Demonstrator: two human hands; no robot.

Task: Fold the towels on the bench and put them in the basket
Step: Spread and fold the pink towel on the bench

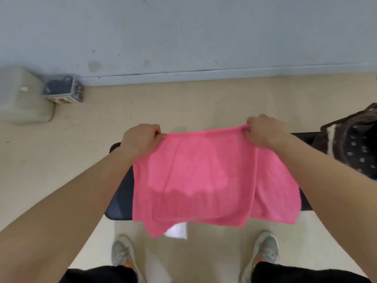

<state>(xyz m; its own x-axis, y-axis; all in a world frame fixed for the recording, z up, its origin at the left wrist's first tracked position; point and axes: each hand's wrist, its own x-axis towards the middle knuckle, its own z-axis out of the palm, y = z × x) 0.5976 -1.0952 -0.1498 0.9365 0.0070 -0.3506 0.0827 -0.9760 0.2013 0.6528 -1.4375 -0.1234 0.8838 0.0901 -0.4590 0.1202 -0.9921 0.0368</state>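
A pink towel [195,176] hangs doubled over in front of me, above the black bench [120,199]. My left hand [140,139] pinches its top left corner and my right hand [263,131] pinches its top right corner, both raised at the same height. The towel's lower edges droop past the bench's near edge, and a white tag or cloth [177,230] shows beneath them. A dark brown basket [350,144] with a patterned lining stands at the right end of the bench. The towel hides most of the bench top.
Beige floor surrounds the bench, with a pale blue wall behind. A translucent plastic container [22,97] and a small box of dark items [63,90] sit on the floor at far left. My shoes [122,256] stand close to the bench's near side.
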